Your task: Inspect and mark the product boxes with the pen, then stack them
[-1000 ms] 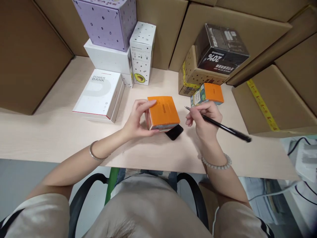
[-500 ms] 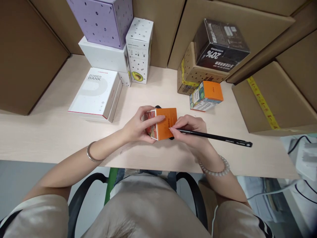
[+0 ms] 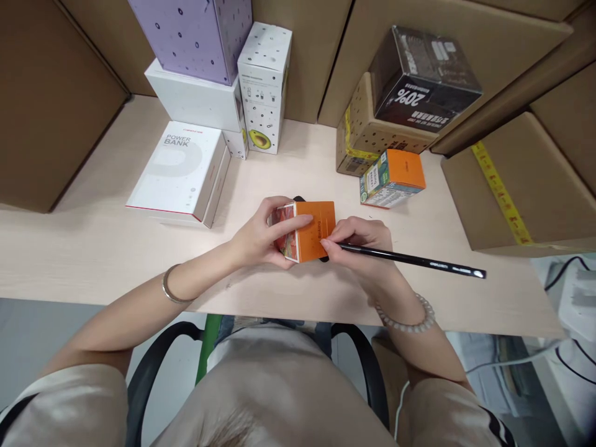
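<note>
My left hand (image 3: 267,234) grips a small orange carton (image 3: 308,243) at its left end, thumb and fingers around it, one finger lying across the orange face. A picture side of the carton faces left. In my right hand (image 3: 361,247) is a long black pen (image 3: 414,256), pinched near its tip. The tip end is at the right part of the orange face; whether it touches is hidden by my fingers. Under the carton lies a black flat object (image 3: 298,199), mostly covered, only its edges showing.
A second orange carton (image 3: 406,167) stands before a brown spotted box with a black box (image 3: 426,81) on top. On the left are a white power bank box (image 3: 179,167), a purple box (image 3: 190,37) and an avocado-print box (image 3: 264,93). Cardboard walls the table (image 3: 84,248).
The carton has turned and come lower over the black object. My right hand has moved left, bringing the pen tip to the orange face. Over the last half second little moved.
</note>
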A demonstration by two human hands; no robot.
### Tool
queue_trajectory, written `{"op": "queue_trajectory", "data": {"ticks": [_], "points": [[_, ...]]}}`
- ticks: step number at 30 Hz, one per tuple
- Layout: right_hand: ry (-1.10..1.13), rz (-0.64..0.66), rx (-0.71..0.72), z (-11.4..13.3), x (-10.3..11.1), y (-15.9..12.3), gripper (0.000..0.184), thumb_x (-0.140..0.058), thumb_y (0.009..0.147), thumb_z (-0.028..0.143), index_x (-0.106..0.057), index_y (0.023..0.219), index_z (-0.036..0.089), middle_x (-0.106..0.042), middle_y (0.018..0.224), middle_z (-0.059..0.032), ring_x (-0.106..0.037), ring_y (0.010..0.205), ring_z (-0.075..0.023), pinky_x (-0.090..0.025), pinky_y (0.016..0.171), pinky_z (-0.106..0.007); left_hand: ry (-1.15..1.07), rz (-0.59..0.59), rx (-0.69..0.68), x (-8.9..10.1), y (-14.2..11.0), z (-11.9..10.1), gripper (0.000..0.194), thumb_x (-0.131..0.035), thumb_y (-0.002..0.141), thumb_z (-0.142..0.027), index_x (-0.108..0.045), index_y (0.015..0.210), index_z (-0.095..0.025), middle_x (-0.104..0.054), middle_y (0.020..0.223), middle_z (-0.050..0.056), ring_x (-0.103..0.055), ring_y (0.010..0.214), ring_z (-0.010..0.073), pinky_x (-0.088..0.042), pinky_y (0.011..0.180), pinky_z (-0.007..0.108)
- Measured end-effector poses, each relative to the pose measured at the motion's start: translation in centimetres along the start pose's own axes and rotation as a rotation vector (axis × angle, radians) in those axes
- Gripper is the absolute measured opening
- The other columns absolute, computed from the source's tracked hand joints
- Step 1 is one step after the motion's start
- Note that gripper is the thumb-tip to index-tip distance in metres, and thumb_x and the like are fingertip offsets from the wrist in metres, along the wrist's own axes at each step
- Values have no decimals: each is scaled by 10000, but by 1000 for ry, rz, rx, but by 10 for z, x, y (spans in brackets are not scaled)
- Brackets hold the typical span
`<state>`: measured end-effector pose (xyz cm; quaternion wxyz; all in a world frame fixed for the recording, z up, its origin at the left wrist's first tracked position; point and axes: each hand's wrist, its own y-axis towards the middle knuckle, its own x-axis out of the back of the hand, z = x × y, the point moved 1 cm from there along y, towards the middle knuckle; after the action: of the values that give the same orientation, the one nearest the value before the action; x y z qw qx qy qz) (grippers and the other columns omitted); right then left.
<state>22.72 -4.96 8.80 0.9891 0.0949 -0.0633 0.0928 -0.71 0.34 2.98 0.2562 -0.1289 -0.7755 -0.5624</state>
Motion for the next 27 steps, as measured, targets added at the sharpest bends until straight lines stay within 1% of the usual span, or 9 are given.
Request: {"op": "queue_trajectory", "data": {"ticks": [3,6,9,12,14,17,21,25,27], "points": [[-5,-27,14,1,0,0,168,-833,832,227,-726,702,235,-709,651,31,-576,550,-101,-422,520,-238,-6,5,-2,0,-1,0,933,-819,882,-681,-452,1663,-327,-506,1329,132,-597,1222,302,-651,918,420],[-27,-7,4,2,-1,0,173,-847,827,241,-729,700,233,-702,640,30,-576,552,-103,-419,515,-238,-23,-3,-4,0,-2,1,986,-856,846,-686,-450,1670,-327,-505,1338,132,-593,1224,304,-647,916,416],[-41,-8,12,2,-1,-1,193,-844,832,245,-714,690,232,-675,623,37,-545,541,-98,-395,506,-239,-17,-12,-4,-1,-2,1,976,-843,855,-692,-449,1670,-329,-505,1338,133,-595,1222,303,-651,910,418],[-50,-36,19,2,-1,-2,196,-834,864,277,-717,713,236,-693,649,31,-572,565,-110,-423,528,-251,-3,-14,-3,-2,-2,2,923,-799,896,-693,-454,1667,-322,-509,1329,134,-596,1224,298,-654,925,418],[-66,-24,13,1,-1,-3,203,-838,874,310,-726,721,238,-698,655,26,-574,565,-115,-429,530,-260,2,-17,0,-2,-2,2,892,-781,909,-689,-459,1659,-328,-510,1324,132,-597,1225,296,-656,921,413],[-75,-5,9,-1,-1,-3,227,-847,865,335,-721,704,238,-676,632,28,-546,543,-113,-408,507,-262,9,2,23,-2,-5,3,909,-811,870,-695,-463,1640,-360,-506,1338,126,-604,1221,302,-655,907,418],[-70,-48,12,0,-1,-3,212,-841,867,315,-721,712,236,-692,643,26,-571,557,-114,-422,520,-259,22,56,83,-2,-9,4,971,-897,773,-699,-494,1600,-387,-496,1363,117,-601,1226,315,-646,931,453],[-60,-6,26,2,-2,-2,194,-850,851,272,-722,710,236,-696,636,29,-563,537,-105,-413,502,-250,32,64,79,-2,-10,5,974,-885,776,-724,-492,1598,-377,-485,1363,120,-597,1229,317,-647,918,450],[-39,-26,37,1,-3,1,204,-838,833,276,-689,698,240,-677,624,34,-560,525,-108,-413,495,-255,19,49,65,-2,-9,5,986,-864,799,-727,-457,1625,-375,-492,1351,118,-599,1219,309,-638,926,441]]}}
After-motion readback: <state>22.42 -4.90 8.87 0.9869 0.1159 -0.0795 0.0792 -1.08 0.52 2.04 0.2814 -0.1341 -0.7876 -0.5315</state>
